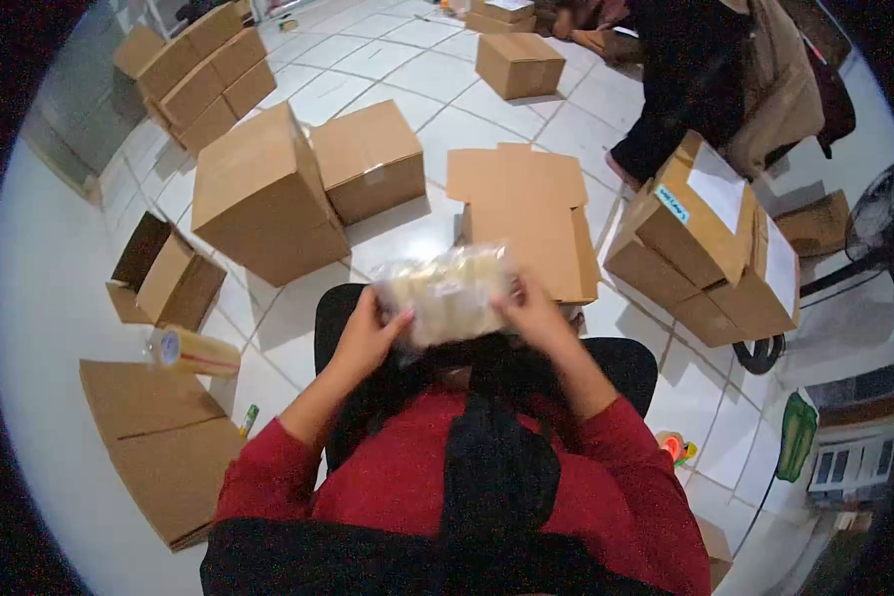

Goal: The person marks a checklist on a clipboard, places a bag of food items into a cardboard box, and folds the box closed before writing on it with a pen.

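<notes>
Between my two hands is a clear plastic package (452,298) with pale, cream-coloured contents, slightly blurred by motion. My left hand (372,333) grips its left end, the thumb lying over the front. At the other end my right hand (536,313) holds it, the fingers partly smeared. The package is above my lap. Just beyond it lies an opened cardboard box (526,214) with its flaps folded out flat. What exactly the plastic wraps cannot be made out.
Closed cartons (263,194) stand ahead on the left, and taped boxes with papers (700,228) on the right. Clear tape rolls (199,351) and flat cardboard (164,447) lie at left. A fan (884,219) is far right. Another person's dark-clothed leg (666,89) shows at upper right.
</notes>
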Motion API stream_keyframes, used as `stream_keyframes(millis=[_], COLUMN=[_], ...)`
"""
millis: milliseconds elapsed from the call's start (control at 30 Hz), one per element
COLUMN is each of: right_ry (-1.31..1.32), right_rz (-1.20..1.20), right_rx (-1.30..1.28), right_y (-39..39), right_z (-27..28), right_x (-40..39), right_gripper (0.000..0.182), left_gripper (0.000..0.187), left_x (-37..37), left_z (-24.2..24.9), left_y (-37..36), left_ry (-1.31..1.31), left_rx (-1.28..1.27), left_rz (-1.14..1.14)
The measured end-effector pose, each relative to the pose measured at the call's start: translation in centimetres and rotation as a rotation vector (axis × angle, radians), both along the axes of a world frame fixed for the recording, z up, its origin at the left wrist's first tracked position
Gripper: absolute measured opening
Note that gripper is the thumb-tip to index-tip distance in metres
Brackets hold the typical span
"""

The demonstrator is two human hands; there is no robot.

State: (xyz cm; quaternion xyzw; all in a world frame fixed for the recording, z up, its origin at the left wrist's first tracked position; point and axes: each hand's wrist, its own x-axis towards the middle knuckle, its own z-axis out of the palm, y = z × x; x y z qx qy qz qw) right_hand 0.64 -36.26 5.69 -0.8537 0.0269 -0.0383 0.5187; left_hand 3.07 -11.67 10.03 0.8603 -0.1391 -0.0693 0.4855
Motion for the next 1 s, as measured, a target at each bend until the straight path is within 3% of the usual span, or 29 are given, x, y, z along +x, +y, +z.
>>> stream_keyframes(millis=[100,167,233,267,333,400,467,500,533,600,633,667,700,733,767,800,833,933,967,1000], right_ry=[0.044,0.196,0.251,0.317,0.259,0.416,0.347,0.245,0.249,-0.025,0.119,0.223,0.317,0.238,0.321,0.307,0.285,0.342,0.296,0.302], right_rz=[-0.22,-0.331,-0.337,-0.325,-0.257,-0.284,-0.42,-0.449,-0.441,-0.457,-0.396,-0.373,-0.339,-0.263,-0.293,-0.274,-0.229,-0.177,-0.154,-0.156], right_rx=[0.055,-0.139,-0.283,-0.416,-0.521,-0.558,-0.52,-0.431,-0.426,-0.445,-0.219,0.033,0.281,0.317,0.198,0.152,0.225,0.342,0.504,0.503], right_y=[-4.9,-7.3,-9.0,-9.9,-10.5,-9.4,-9.0,-11.3,-12.7,-15.4,-17.4,-16.9,-16.4,-16.5,-15.8,-15.5,-15.2,-13.7,-13.3,-13.2], right_z=[4.4,6.1,4.0,2.4,-0.2,2.4,3.6,1.9,0.8,-0.8,-3.9,-3.7,-3.6,-6.1,-5.9,-6.8,-6.5,-3.5,-3.9,-3.7], right_x=[1.1,1.8,2.8,3.5,3.3,2.6,2.2,2.4,2.4,2.6,3.2,2.9,2.5,2.7,2.8,2.9,2.7,1.7,1.3,1.1], right_gripper=[0.046,0.046,0.045,0.043,0.035,0.032,0.031,0.039,0.039,0.041,0.049,0.051,0.053,0.053,0.051,0.05,0.048,0.046,0.05,0.05], left_gripper=[0.051,0.049,0.048,0.048,0.053,0.042,0.041,0.053,0.053,0.071,0.088,0.092,0.095,0.085,0.07,0.065,0.055,0.046,0.04,0.04], left_x=[4.9,7.3,8.7,8.9,9.0,9.3,9.2,9.5,9.6,10.0,10.3,10.1,9.3,8.6,9.6,8.6,8.9,6.8,7.3,7.5], left_z=[0.5,-0.7,-1.7,-1.3,-0.6,-0.9,-0.6,-1.1,-2.8,-8.1,-9.5,-8.3,-6.5,-7.6,-15.6,-15.0,-17.4,-10.3,-12.3,-12.5], left_y=[-6.8,-10.9,-13.8,-14.3,-14.5,-14.2,-12.6,-12.0,-11.7,-11.6,-11.7,-12.0,-12.2,-12.8,-13.7,-13.9,-14.0,-12.9,-12.7,-12.2], left_ry=[0.133,0.112,-0.055,-0.06,-0.035,0.066,-0.091,-0.105,-0.1,0.004,0.12,0.565,0.59,0.57,0.246,0.315,0.243,0.371,0.192,0.198], left_rx=[-0.114,-0.145,0.166,0.16,0.561,0.654,0.29,0.22,0.226,0.141,0.08,-0.065,-0.092,-0.097,-0.376,-0.433,-0.329,-0.406,-0.319,-0.319], left_rz=[-0.108,-0.134,-0.19,-0.196,-0.463,-0.418,-0.161,-0.102,-0.097,0.054,-0.039,-0.086,-0.177,-0.116,-0.137,-0.15,-0.12,-0.047,-0.008,-0.007])
